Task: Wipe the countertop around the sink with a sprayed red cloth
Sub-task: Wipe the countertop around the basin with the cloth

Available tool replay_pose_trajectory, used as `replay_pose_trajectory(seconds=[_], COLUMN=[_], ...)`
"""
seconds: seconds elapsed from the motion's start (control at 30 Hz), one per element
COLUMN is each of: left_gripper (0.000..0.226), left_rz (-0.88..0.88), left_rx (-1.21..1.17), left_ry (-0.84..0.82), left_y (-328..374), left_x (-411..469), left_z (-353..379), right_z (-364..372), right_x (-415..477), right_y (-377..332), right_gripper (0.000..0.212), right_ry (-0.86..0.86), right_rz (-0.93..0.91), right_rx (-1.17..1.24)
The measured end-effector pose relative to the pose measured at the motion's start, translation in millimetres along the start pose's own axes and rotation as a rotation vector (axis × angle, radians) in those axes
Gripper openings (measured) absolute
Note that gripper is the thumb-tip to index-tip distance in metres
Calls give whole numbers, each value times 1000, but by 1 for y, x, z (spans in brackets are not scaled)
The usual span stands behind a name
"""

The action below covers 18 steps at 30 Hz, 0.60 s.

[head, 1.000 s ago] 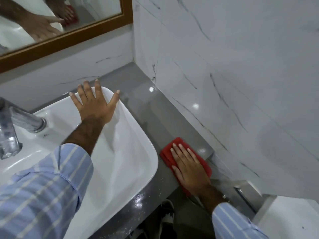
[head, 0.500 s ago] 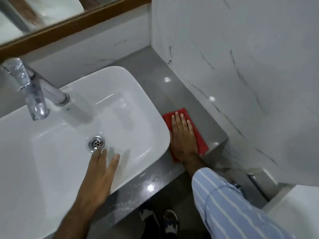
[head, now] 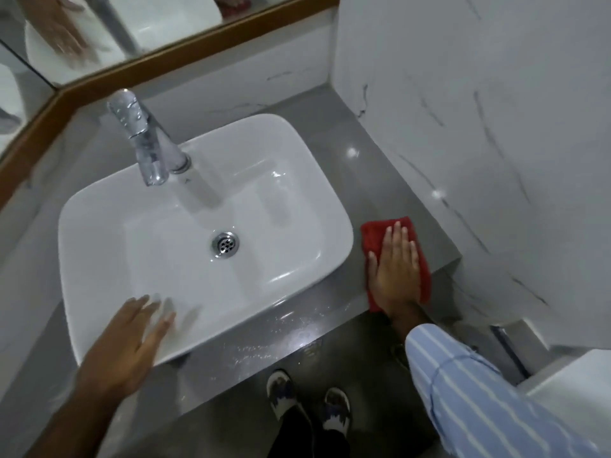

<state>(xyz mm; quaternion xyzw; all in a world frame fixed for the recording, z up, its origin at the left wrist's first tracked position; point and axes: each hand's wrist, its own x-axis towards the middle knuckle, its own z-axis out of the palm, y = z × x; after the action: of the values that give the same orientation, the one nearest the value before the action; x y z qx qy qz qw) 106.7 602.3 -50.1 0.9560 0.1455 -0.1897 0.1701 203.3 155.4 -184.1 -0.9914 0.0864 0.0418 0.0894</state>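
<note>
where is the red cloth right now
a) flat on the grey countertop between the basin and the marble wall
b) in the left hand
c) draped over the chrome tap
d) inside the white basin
a: the red cloth lies flat on the grey countertop, right of the white rectangular basin, pressed under the right hand.

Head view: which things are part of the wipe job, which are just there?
In the job:
- red cloth, flat under right hand
- grey countertop
- sink, which the wipe goes around
- left hand at sink's near rim

Just there:
- tap
- drain
- mirror
- marble wall
- shoes
</note>
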Motion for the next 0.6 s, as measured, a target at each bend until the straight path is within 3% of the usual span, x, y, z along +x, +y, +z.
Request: replay_pose_trajectory(seconds=[0.07, 0.17, 0.33, 0.43, 0.53, 0.6], left_gripper=[66, 56, 76, 94, 84, 81], left_rz=[16, 94, 182, 374, 415, 393], left_rx=[55, 88, 95, 242, 288, 274], left_ry=[6, 17, -108, -37, 122, 180], left_y=[-14, -13, -15, -32, -45, -47], left_x=[-6, -7, -3, 2, 5, 5], left_z=[-4, -4, -14, -25, -25, -20], right_z=[9, 29, 36, 30, 34, 41], right_x=[-27, -83, -100, -84, -93, -116], right_y=[-26, -60, -44, -22, -47, -82], right_gripper=[69, 69, 73, 75, 70, 69], right_ry=[22, 1, -39, 46, 129, 119], right_rz=[-14, -190, -514, -372, -107, -89], right_rx=[38, 59, 35, 65, 94, 92])
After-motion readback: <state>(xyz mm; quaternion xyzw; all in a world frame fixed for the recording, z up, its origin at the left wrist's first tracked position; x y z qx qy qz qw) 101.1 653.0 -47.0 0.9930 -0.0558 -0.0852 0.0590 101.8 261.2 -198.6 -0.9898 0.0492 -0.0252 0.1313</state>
